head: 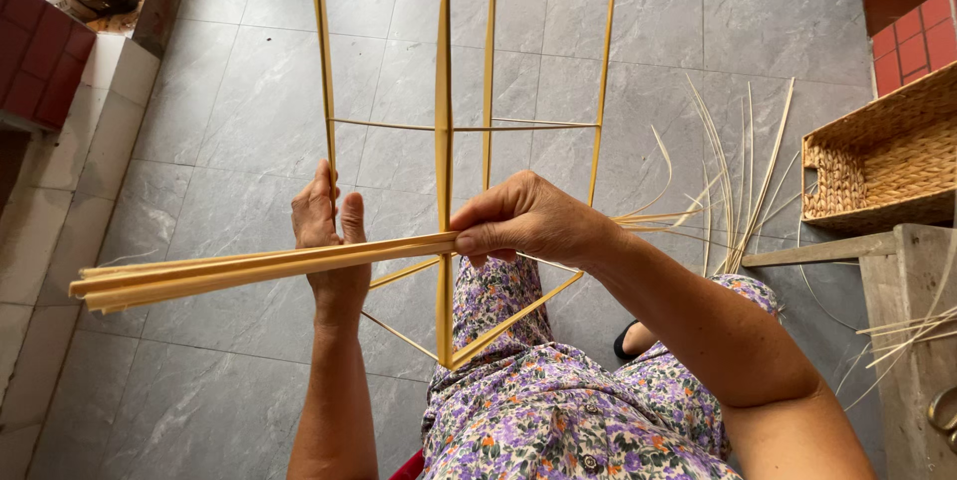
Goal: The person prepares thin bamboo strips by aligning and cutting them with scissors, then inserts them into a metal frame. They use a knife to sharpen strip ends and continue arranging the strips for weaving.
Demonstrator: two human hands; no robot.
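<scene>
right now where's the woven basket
In the head view the woven basket sits at the right edge, on the grey floor beside loose bamboo strips.

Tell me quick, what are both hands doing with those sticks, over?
Right hand pinches bundle of flat yellow bamboo strips. Left hand open, steadying tall yellow bamboo frame behind bundle. Woven straw basket off to the right, clear of the work.

Two bare forearms reach forward from the body. The left hand (329, 241) stands upright, fingers together and extended — palm turned inward. The right hand (523, 221) crosses in front, fingers curled into a pinch.
</scene>
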